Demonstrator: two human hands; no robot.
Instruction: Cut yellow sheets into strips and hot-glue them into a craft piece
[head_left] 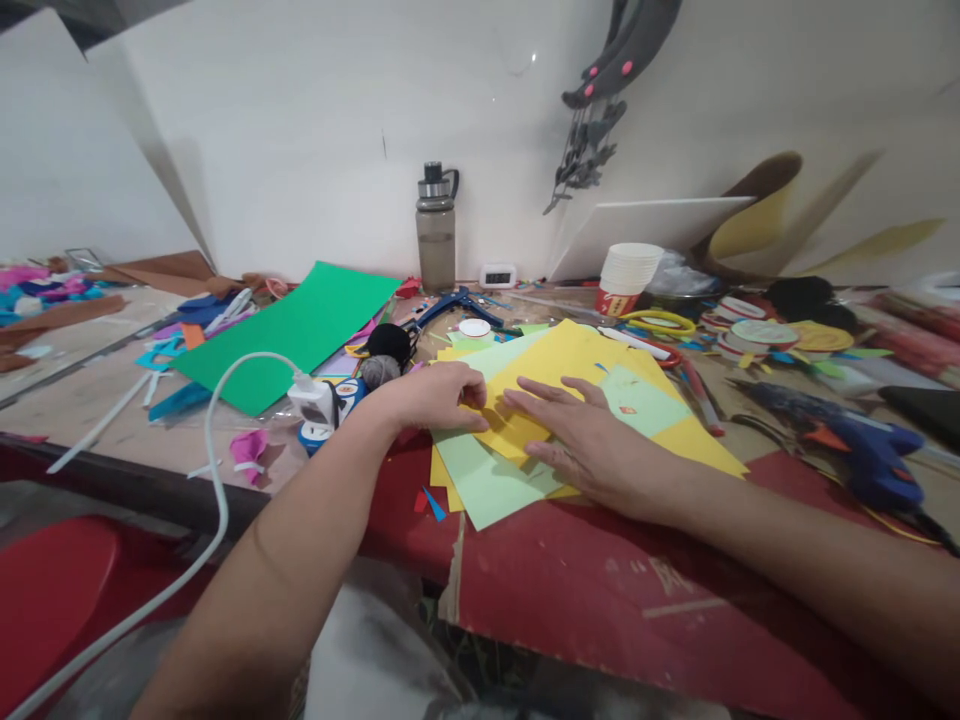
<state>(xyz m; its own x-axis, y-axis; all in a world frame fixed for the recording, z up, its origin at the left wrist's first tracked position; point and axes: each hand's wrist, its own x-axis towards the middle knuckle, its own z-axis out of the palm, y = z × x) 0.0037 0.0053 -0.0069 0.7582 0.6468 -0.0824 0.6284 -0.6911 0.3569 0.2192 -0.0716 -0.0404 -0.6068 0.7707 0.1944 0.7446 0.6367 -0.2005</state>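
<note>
A yellow sheet of paper lies on top of a loose pile of yellow and pale green sheets. At its near left edge, my left hand is closed, with curled fingers and thumb pinching the paper. My right hand rests flat on the same sheet, its fingers spread and pointing left. Under the hands, a pale green sheet sticks out toward me. Another pale green piece lies to the right, with a small orange scrap on it.
Left of the pile are a green sheet, a white charger with its cable, and yarn balls. A water bottle and paper cups stand at the back. On the right lies a blue glue gun. Red cardboard covers the front edge.
</note>
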